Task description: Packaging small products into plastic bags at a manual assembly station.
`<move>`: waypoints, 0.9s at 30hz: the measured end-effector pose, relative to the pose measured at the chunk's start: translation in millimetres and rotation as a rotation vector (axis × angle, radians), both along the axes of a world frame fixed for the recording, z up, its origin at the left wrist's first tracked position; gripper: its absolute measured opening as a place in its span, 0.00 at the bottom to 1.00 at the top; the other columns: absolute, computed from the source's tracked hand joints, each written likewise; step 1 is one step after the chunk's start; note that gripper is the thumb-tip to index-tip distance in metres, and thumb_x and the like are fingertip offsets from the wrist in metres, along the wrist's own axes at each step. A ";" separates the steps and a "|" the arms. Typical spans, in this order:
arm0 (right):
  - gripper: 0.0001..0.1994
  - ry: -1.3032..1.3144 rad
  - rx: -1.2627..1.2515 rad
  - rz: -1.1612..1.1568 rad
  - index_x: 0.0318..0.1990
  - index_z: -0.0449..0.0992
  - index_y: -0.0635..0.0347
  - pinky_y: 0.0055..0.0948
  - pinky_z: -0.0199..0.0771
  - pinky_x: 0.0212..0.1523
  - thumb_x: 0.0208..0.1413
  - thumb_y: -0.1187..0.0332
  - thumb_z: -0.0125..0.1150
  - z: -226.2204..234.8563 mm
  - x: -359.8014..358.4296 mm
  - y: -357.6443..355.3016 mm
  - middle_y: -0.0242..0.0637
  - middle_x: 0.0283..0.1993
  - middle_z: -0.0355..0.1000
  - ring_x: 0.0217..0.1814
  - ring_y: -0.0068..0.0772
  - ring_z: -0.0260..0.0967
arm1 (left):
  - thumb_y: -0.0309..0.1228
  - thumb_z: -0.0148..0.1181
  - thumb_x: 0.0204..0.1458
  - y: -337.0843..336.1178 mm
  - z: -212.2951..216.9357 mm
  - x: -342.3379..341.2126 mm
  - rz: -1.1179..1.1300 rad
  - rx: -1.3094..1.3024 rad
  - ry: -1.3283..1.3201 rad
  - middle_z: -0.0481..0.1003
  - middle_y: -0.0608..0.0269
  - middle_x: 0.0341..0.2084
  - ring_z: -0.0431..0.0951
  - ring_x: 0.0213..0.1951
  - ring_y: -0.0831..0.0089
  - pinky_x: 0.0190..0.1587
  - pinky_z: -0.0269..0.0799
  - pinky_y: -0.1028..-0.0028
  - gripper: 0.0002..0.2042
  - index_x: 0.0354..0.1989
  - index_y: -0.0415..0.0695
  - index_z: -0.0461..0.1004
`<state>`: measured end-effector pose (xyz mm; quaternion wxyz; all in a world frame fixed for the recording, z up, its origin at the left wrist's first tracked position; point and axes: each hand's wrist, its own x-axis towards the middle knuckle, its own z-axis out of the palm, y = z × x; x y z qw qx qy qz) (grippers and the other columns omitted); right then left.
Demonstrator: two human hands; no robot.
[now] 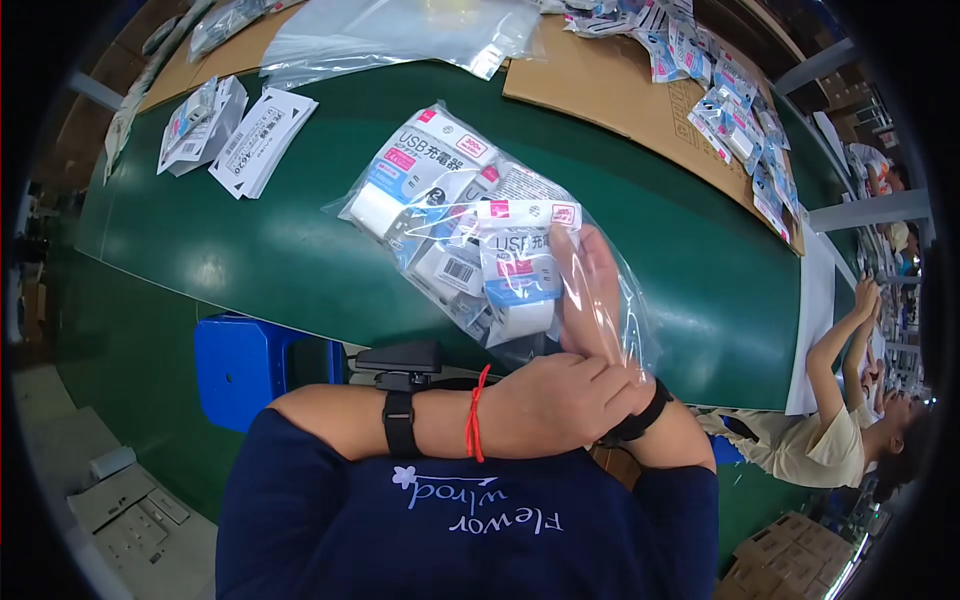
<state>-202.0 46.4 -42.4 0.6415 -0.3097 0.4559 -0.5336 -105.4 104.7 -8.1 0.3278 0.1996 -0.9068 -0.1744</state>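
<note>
A clear plastic bag (630, 300) lies over the green table in front of me, holding several charger packs (420, 160) with blue, white and pink cards and white plugs. My right hand (590, 285) reaches inside the bag, its thumb and fingers closed on the edge of one charger pack (520, 270). Across my right wrist, my left hand (570, 400) is closed, its fingers curled on the open end of the bag. Its fingertips are partly hidden.
Printed label stacks (262, 140) lie at the left of the green table (700, 250). Flat clear bags (390, 40) are at the far side. More packs (735, 120) sit on cardboard (600, 100). A blue stool (235, 370) stands at left; a co-worker (830, 430) is at right.
</note>
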 end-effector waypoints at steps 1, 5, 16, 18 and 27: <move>0.13 -0.002 -0.003 0.001 0.46 0.67 0.66 0.17 0.68 0.38 0.61 0.64 0.54 0.3 -2.7 2.3 0.35 0.40 0.73 0.37 0.17 0.68 | 0.26 0.55 0.42 -2.1 2.0 0.3 0.030 0.008 0.062 0.66 0.63 0.27 0.71 0.26 0.71 0.27 0.69 0.75 0.13 0.38 0.38 0.69; 0.10 0.631 -0.424 0.117 0.42 0.70 0.64 0.16 0.67 0.35 0.61 0.65 0.54 1.4 -28.6 17.2 0.33 0.36 0.72 0.34 0.16 0.67 | 0.26 0.55 0.42 -6.9 3.3 14.8 0.072 0.006 0.115 0.66 0.63 0.27 0.71 0.26 0.72 0.27 0.69 0.76 0.14 0.39 0.37 0.69; 0.11 0.088 0.151 0.328 0.37 0.74 0.66 0.19 0.70 0.28 0.59 0.65 0.57 8.4 -36.9 20.1 0.38 0.28 0.74 0.25 0.22 0.69 | 0.26 0.54 0.41 -0.5 3.0 11.1 0.023 0.019 0.049 0.66 0.62 0.27 0.72 0.28 0.72 0.28 0.70 0.77 0.13 0.37 0.37 0.69; 0.11 0.046 0.161 0.318 0.37 0.74 0.66 0.19 0.70 0.27 0.59 0.65 0.57 6.4 -24.2 20.8 0.38 0.27 0.74 0.24 0.22 0.69 | 0.26 0.54 0.41 0.4 0.7 6.5 0.036 -0.028 0.038 0.66 0.62 0.27 0.72 0.28 0.71 0.29 0.70 0.76 0.12 0.36 0.37 0.69; 0.10 0.312 0.143 0.429 0.32 0.74 0.66 0.21 0.72 0.27 0.57 0.66 0.57 19.4 9.4 4.4 0.38 0.29 0.75 0.25 0.23 0.71 | 0.27 0.53 0.42 -5.4 1.7 0.3 -0.006 -0.011 0.090 0.68 0.58 0.27 0.74 0.30 0.69 0.29 0.72 0.74 0.11 0.34 0.34 0.69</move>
